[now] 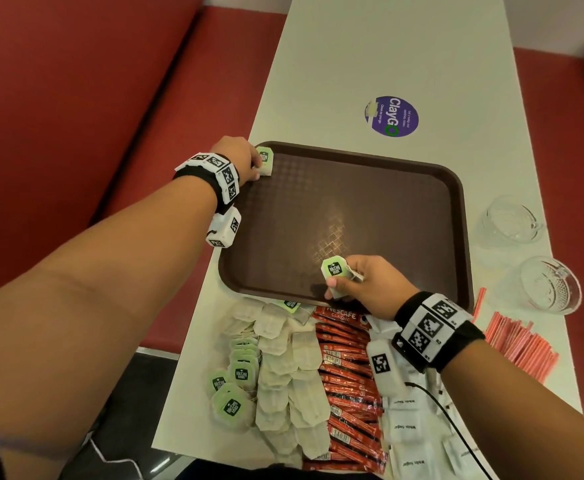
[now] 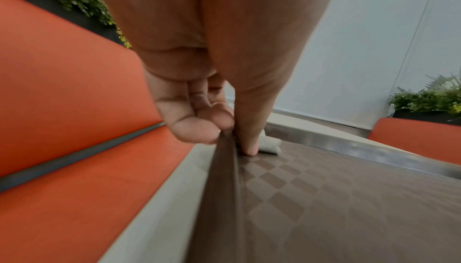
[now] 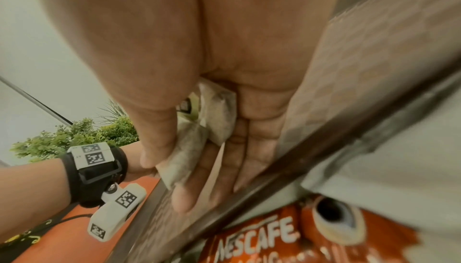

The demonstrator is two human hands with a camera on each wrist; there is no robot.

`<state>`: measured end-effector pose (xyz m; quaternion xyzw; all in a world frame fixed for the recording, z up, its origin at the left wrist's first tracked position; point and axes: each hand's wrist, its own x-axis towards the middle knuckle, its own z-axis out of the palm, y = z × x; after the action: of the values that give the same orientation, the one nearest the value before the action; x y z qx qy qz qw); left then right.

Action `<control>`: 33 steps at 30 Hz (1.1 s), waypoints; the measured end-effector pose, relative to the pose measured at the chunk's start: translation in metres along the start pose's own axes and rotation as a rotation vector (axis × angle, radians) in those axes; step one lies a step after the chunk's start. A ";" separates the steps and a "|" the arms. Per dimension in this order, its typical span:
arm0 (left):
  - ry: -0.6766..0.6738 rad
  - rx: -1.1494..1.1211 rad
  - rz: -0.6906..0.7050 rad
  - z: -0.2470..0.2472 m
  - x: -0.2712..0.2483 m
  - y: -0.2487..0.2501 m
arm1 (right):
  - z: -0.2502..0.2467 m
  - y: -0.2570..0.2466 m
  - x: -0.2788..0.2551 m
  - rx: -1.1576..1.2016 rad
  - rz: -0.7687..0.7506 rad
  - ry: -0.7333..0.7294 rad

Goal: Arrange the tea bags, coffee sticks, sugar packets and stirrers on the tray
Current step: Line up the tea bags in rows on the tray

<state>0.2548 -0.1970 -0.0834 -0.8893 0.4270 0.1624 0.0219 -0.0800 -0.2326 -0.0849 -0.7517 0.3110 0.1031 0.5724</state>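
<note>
A brown tray (image 1: 370, 209) lies across the white table. At its far left corner my left hand (image 1: 254, 164) pinches a tea bag (image 1: 265, 163) with a green tag. In the left wrist view the thumb is inside the tray (image 2: 324, 198), the fingers curl over its rim, and the white bag (image 2: 270, 146) shows past the thumb. Over the tray's near edge my right hand (image 1: 339, 285) holds two tea bags (image 1: 334, 270). The right wrist view shows both tea bags (image 3: 189, 149) between thumb and fingers.
In front of the tray lie loose tea bags (image 1: 283, 375), red Nescafe coffee sticks (image 1: 349, 375) and white sugar packets (image 1: 408, 427). Red stirrers (image 1: 522, 344) lie to the right. Two glass cups (image 1: 550, 285) stand right of the tray. A red bench (image 1: 76, 98) runs along the left.
</note>
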 end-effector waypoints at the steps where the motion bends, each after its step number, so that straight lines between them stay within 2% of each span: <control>1: -0.003 0.002 0.002 0.000 -0.002 0.000 | 0.000 -0.002 0.002 0.017 -0.011 0.017; 5: 0.061 -0.082 0.038 -0.008 -0.015 0.004 | -0.002 -0.016 0.010 0.076 -0.056 0.097; 9: 0.168 -0.416 0.182 -0.028 -0.055 0.026 | -0.005 -0.030 0.019 0.116 -0.102 0.168; 11: 0.116 -0.547 0.307 -0.036 -0.086 0.040 | -0.005 -0.035 0.022 0.118 -0.132 0.216; 14: -0.052 -0.616 0.468 -0.035 -0.118 0.053 | -0.004 -0.041 0.025 0.096 -0.162 0.297; 17: -0.056 -0.582 0.525 -0.023 -0.127 0.057 | -0.002 -0.046 0.027 0.075 -0.169 0.319; 25: 0.099 -0.533 0.464 -0.023 -0.121 0.048 | 0.002 -0.048 0.029 0.011 -0.175 0.348; 29: 0.278 -0.513 0.269 -0.036 -0.087 0.027 | 0.001 -0.040 0.026 -0.032 -0.135 0.335; 31: 0.255 -0.393 0.192 -0.040 -0.066 0.016 | -0.002 -0.035 0.022 -0.064 -0.127 0.315; 33: 0.169 -0.237 0.150 -0.041 -0.046 0.010 | -0.004 -0.030 0.019 -0.056 -0.117 0.319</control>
<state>0.2317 -0.1760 -0.0299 -0.8618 0.4703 0.1375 -0.1312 -0.0479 -0.2383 -0.0695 -0.7909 0.3507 -0.0423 0.4997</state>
